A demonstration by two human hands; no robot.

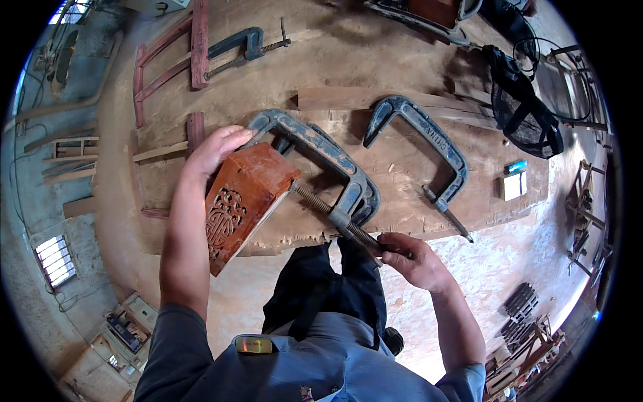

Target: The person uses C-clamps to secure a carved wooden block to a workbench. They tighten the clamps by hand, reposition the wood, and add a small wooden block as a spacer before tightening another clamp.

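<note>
A reddish-brown wooden piece (258, 173) with a carved openwork side sits at the bench's near edge, tilted and jutting past it. My left hand (218, 149) is closed over its far left end, fingers against the jaw of a blue-grey C-clamp (305, 137). The clamp's frame arches around the piece, and its threaded screw (311, 197) reaches the piece's right corner. At the screw's outer end, the fingers of my right hand (414, 261) are closed around the handle. Another C-clamp (367, 204) lies partly hidden behind the first. The left palm is hidden.
A separate C-clamp (435, 141) lies to the right on the wooden bench (268, 80). Farther back are a red wooden frame (199, 43) with a clamp on it, long boards (348, 99), and a black mesh item (526, 114). A small pale box (514, 186) stands right.
</note>
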